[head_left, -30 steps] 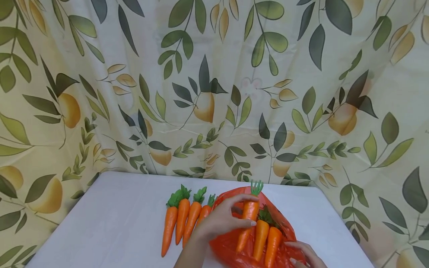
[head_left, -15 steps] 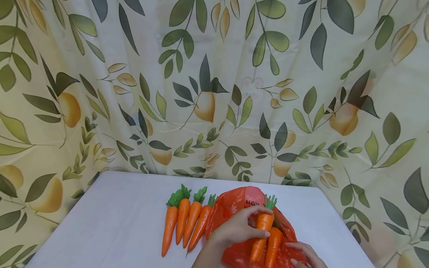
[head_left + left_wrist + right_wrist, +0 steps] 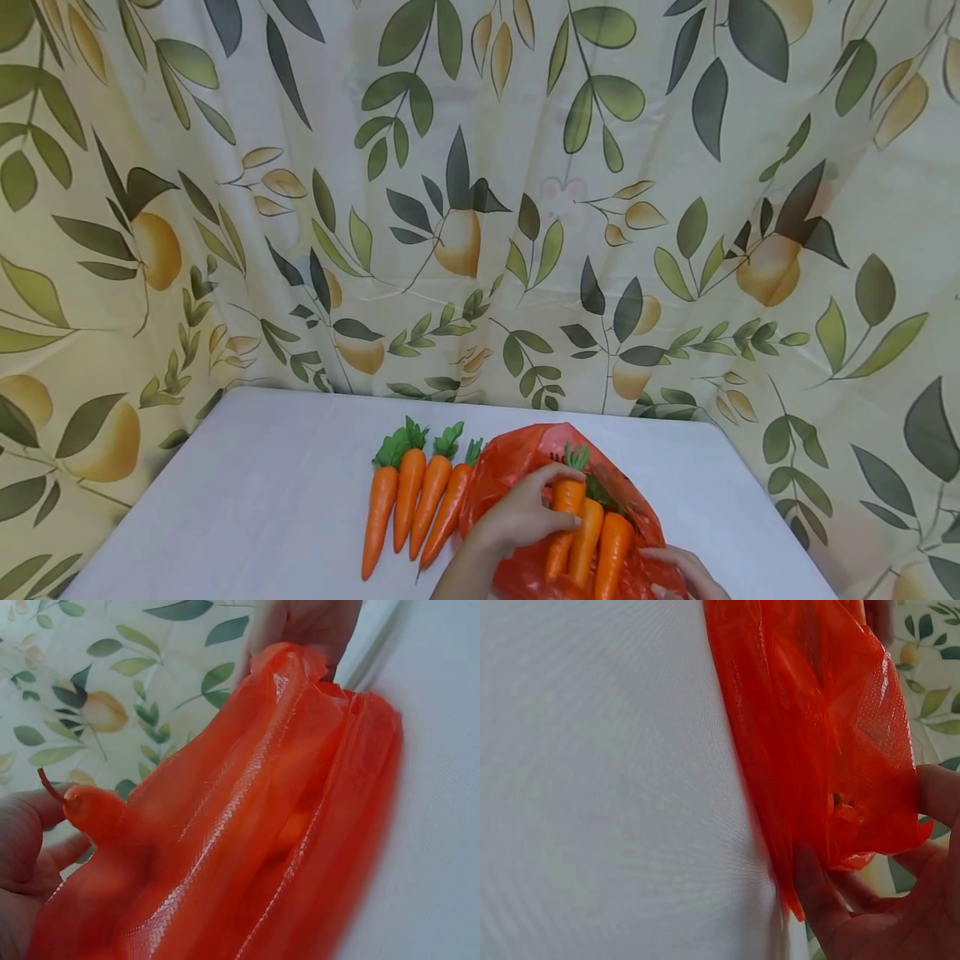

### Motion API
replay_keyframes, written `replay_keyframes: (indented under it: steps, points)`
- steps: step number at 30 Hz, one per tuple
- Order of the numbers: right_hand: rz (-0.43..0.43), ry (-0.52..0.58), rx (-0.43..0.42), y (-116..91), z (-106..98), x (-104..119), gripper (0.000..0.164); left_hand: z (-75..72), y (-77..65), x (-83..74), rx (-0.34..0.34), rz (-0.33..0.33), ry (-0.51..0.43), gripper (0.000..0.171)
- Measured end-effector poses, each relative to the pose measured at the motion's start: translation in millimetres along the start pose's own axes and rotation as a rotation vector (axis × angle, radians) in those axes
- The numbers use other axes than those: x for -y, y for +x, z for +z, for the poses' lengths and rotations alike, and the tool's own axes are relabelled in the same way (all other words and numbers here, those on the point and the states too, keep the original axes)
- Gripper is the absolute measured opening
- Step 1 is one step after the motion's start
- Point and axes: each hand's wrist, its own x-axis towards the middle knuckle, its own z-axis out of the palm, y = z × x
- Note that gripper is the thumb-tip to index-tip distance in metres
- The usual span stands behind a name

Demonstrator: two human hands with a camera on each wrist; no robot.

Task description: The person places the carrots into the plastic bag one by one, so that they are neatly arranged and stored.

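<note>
In the head view my left hand (image 3: 525, 510) grips an orange carrot (image 3: 567, 497) with short green stems, thumb on one side and fingers on the other. The carrot is over the open mouth of a red plastic bag (image 3: 510, 467), beside two more carrots (image 3: 615, 550) lying in it. The left wrist view shows a carrot's thin root tip (image 3: 94, 814) past the bag's edge, near my left hand (image 3: 26, 859). My right hand (image 3: 690, 571) holds the bag's near right side; in the right wrist view its thumb and fingers (image 3: 817, 889) pinch the film.
Several carrots with green tops (image 3: 380, 508) lie side by side on the white table (image 3: 247, 500), left of the bag. A curtain (image 3: 480, 250) printed with leaves and fruit hangs behind the table's far edge.
My left hand with the carrot moved right and lower over the bag, then slightly back left, uncovering the carrot beside it. The bag's far edge shifted. My right hand stayed nearly still.
</note>
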Motion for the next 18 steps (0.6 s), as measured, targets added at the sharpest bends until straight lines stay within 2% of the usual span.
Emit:
replay_keyframes:
  steps: [4, 8, 13, 18]
  points:
    - [0.004, 0.037, 0.020, -3.0, -0.7, 2.5, 0.068, -3.6, -1.2, 0.5, -0.007, 0.014, -0.011, 0.043]
    - [0.014, 0.058, 0.046, -4.7, -1.4, 5.2, 0.064, -5.8, -1.3, 0.3, -0.026, 0.027, 0.030, 0.041]
    - [0.020, 0.100, 0.072, -6.5, -0.2, 6.7, 0.058, -5.2, 0.5, -0.4, -0.044, 0.007, 0.071, 0.040]
    - [0.027, 0.114, 0.060, -7.6, 1.7, 7.3, 0.058, -1.9, 8.0, 0.1, -0.041, 0.002, 0.065, 0.043]
